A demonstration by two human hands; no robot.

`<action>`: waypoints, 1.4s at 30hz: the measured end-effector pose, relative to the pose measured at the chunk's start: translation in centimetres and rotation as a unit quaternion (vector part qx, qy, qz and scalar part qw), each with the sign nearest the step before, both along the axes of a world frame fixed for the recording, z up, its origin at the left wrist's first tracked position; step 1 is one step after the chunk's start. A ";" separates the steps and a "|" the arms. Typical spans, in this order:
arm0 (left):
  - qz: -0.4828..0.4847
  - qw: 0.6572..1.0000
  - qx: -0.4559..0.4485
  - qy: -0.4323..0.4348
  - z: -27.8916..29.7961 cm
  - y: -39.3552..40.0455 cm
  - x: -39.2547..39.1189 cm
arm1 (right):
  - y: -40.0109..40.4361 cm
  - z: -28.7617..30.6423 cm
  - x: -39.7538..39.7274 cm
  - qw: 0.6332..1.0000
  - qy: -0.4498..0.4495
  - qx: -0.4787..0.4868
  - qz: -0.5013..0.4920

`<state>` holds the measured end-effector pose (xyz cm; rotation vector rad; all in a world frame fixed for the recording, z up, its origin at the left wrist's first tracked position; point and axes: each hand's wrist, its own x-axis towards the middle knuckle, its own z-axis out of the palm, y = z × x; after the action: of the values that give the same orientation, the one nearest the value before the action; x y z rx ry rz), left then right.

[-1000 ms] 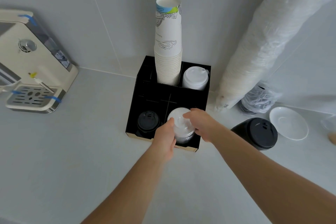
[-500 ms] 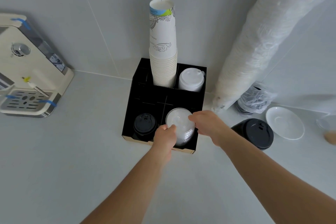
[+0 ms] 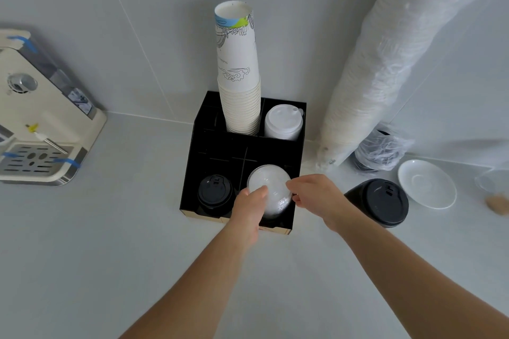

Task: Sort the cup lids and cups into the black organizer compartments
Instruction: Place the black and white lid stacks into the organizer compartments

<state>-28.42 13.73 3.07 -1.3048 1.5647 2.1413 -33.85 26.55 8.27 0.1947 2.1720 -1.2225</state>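
Organizer [image 3: 249, 146] at frame centre, against the wall.
Cup stack [image 3: 239, 74] and lids [image 3: 283, 122] in its upper compartments; machine [image 3: 41, 124] far left, saucer [image 3: 427, 184] right.

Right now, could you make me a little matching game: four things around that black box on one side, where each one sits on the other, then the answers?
Things:
1. paper cups
2. white lids
3. clear lids
4. saucer

Places:
A. front right compartment, between both hands
B. on the counter, right of the organizer
C. back right compartment
D. back compartment, tall stack against the wall

Pairs: 1-D, 2-C, 3-A, 4-B
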 end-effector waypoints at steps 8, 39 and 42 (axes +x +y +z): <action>-0.009 0.998 0.048 -0.037 -0.1 0.2 -0.5 | 0.6 -0.1 -0.1 1.000 -0.008 -0.013 -0.011; 0.003 1.000 -0.017 -0.007 1.9 -0.6 0.3 | 3.7 2.4 0.6 0.983 -0.028 -0.163 -0.076; -0.001 0.999 -0.031 0.022 3.5 -1.1 2.1 | 5.2 4.5 1.4 0.977 -0.004 -0.190 -0.095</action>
<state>-26.32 12.60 6.53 -1.2834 1.6604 2.1502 -32.48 31.76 12.74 0.2479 1.8995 -1.7150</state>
